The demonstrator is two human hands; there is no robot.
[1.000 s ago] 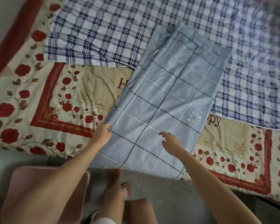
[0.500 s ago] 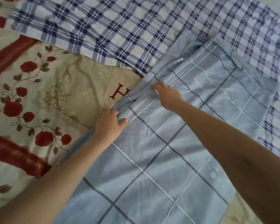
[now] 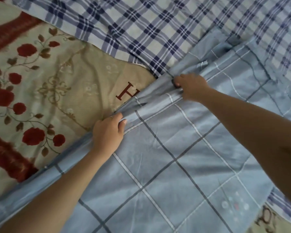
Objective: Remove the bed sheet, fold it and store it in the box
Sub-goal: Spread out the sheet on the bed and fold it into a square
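The left hand's fingers are curled over a bunched ridge of the light blue bed sheet, with the thumb pressed against the gathered cloth from the near side, so the fold is pinched between them. Further along the same ridge, the right hand's fingers are curled tightly into the fabric, knuckles up, gripping another handful of the sheet's edge. Both wrists are fairly straight. The left forearm reaches up from the lower left corner, lying over the sheet's left edge; the right forearm comes in from the right side and crosses above the sheet. The bed sheet, pale blue with a grid of dark and white lines, is spread flat across the lower and right part of the view, creased only where the hands gather it. Under it to the left lies a beige blanket with red roses, and beyond it a blue and white plaid cloth.
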